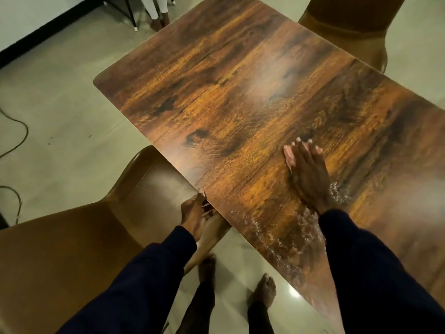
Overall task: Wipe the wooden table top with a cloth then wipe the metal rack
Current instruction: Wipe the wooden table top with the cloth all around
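From dark sleeves [361, 261] nearest the lens, presses the pale cloth [289, 158] onto the wooden table top [216, 80] under the right hand [309, 175], fingers straight and together, likely for even pressure, and curls the left hand [193, 214] round its near corner, seemingly steadying it, with no metal rack in view.

Worktop [216, 92]: right end cut off by the frame edge. Left hand [195, 218]: fingertips partly hidden at the worktop's corner, grip unclear. Right hand [308, 174]: motion-blurred, palm side hidden; near chair [60, 249] cropped.
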`<act>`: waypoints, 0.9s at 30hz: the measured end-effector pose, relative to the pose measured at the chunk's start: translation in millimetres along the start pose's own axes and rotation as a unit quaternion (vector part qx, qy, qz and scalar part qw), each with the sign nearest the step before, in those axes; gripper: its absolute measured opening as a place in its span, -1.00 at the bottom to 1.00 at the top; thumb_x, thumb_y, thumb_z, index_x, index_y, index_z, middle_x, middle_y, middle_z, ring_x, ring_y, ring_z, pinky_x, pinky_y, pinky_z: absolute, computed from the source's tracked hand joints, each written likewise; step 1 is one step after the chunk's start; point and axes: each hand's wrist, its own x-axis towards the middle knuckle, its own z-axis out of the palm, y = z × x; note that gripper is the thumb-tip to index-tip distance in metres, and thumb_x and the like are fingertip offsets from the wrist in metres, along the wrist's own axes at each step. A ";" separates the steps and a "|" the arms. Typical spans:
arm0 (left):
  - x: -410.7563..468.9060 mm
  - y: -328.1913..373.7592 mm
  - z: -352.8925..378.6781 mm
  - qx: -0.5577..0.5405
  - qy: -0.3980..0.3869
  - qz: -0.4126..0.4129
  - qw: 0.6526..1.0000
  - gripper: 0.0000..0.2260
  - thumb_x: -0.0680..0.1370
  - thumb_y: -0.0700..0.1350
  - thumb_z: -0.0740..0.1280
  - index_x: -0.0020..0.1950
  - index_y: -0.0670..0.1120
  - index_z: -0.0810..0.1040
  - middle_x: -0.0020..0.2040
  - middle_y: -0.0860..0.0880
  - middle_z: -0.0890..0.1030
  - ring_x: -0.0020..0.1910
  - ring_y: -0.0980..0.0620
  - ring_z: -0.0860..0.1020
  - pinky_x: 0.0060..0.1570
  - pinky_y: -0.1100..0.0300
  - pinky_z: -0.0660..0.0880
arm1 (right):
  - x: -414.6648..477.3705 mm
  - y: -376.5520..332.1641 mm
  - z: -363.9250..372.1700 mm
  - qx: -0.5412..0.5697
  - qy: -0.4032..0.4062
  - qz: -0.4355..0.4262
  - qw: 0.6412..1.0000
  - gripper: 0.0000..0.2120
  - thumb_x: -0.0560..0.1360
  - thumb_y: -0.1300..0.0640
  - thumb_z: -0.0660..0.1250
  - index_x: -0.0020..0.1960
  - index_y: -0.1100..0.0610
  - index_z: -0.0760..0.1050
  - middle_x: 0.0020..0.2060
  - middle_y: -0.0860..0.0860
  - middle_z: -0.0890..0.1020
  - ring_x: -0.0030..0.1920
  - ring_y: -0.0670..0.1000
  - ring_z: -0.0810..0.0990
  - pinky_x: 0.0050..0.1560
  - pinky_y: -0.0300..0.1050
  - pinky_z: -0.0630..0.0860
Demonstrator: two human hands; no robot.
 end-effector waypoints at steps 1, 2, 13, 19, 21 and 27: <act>1.8 -1.4 2.4 0.006 0.014 0.005 1.000 -0.79 0.66 -0.10 0.30 -0.05 -0.22 0.56 -0.07 -0.17 0.64 -0.13 -0.16 0.64 -0.12 0.04 0.63 | 13.3 -3.2 -1.8 -0.001 0.011 0.013 1.000 -0.40 0.74 -0.07 -0.11 0.70 0.15 0.20 0.71 0.12 0.21 0.72 0.19 0.09 0.66 0.31 0.14; 3.4 -1.9 3.3 0.008 0.023 0.006 1.000 -0.82 0.66 -0.11 0.30 -0.05 -0.20 0.54 -0.07 -0.17 0.61 -0.13 -0.15 0.61 -0.10 0.02 0.61 | 22.4 -14.8 0.1 -0.003 0.018 0.008 1.000 -0.40 0.73 -0.07 -0.15 0.70 0.12 0.20 0.71 0.09 0.20 0.72 0.17 0.10 0.66 0.29 0.15; 1.0 -3.2 5.0 -0.011 0.015 0.000 1.000 -0.82 0.65 -0.08 0.33 -0.09 -0.15 0.55 -0.16 -0.09 0.65 -0.19 -0.06 0.64 -0.09 0.06 0.66 | -112.7 -14.2 26.9 -0.011 -0.039 -0.241 0.970 -0.46 0.74 0.04 -0.02 0.71 0.07 0.14 0.70 0.11 0.21 0.72 0.21 0.08 0.68 0.32 0.08; 0.9 -26.9 -4.0 -0.125 -0.021 -0.025 0.992 -0.86 0.63 -0.11 0.34 0.05 -0.19 0.58 0.00 -0.13 0.67 0.01 -0.11 0.67 -0.01 0.01 0.68 | -35.7 2.6 7.0 0.005 -0.001 -0.024 1.000 -0.42 0.75 -0.09 -0.09 0.71 0.09 0.15 0.72 0.09 0.17 0.73 0.18 0.03 0.71 0.28 0.01; 0.1 -37.0 -5.3 -0.136 -0.023 -0.025 0.990 -0.83 0.61 -0.11 0.37 0.11 -0.19 0.57 0.08 -0.13 0.65 0.12 -0.12 0.64 0.15 -0.02 0.61 | -39.5 -25.8 23.1 -0.018 -0.024 -0.113 0.993 -0.41 0.73 -0.05 -0.07 0.72 0.10 0.09 0.72 0.13 0.15 0.73 0.23 0.06 0.70 0.29 0.05; -1.5 -45.3 -1.7 -0.104 0.000 -0.014 0.994 -0.80 0.57 -0.20 0.43 0.16 -0.24 0.64 0.09 -0.17 0.70 0.10 -0.15 0.66 0.13 -0.07 0.62 | -99.6 -42.8 46.5 -0.012 -0.079 -0.315 0.946 -0.46 0.77 -0.02 0.06 0.73 -0.01 0.09 0.74 0.00 0.07 0.74 0.12 -0.05 0.73 0.22 -0.01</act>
